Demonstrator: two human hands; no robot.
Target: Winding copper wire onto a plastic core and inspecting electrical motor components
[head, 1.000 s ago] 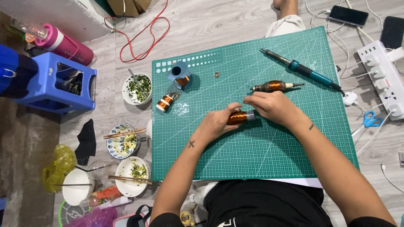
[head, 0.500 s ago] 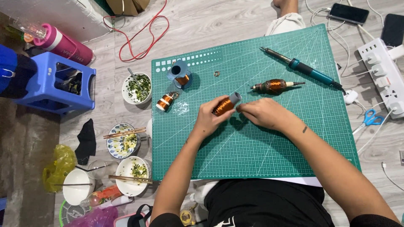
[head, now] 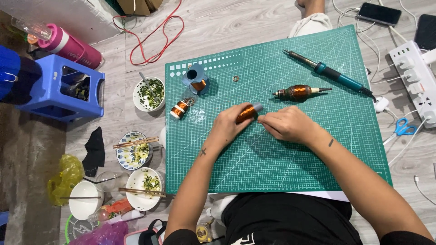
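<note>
On a green cutting mat [head: 295, 172], my left hand [head: 227, 127] grips a small spool of copper wire [head: 246, 112], tilted up to the right. My right hand [head: 286, 124] lies just right of it, its fingertips pinched at the spool's pale end cap [head: 258, 107]. A wound copper rotor with a shaft [head: 299, 92] rests on the mat beyond my hands. Farther back lies a soldering iron with a teal handle [head: 331, 72].
A small copper coil [head: 180, 109], a blue spool [head: 195, 78] and a small ring [head: 235, 78] lie on the mat's left part. Food bowls [head: 148, 94] with chopsticks, a blue stool [head: 63, 88] and a pink bottle [head: 70, 45] stand left. A power strip [head: 415, 77], scissors [head: 399, 129] and phones lie right.
My left hand lifted the copper spool off the mat and tilted it up to the right. My right hand slid down from the rotor and now meets the spool's end.
</note>
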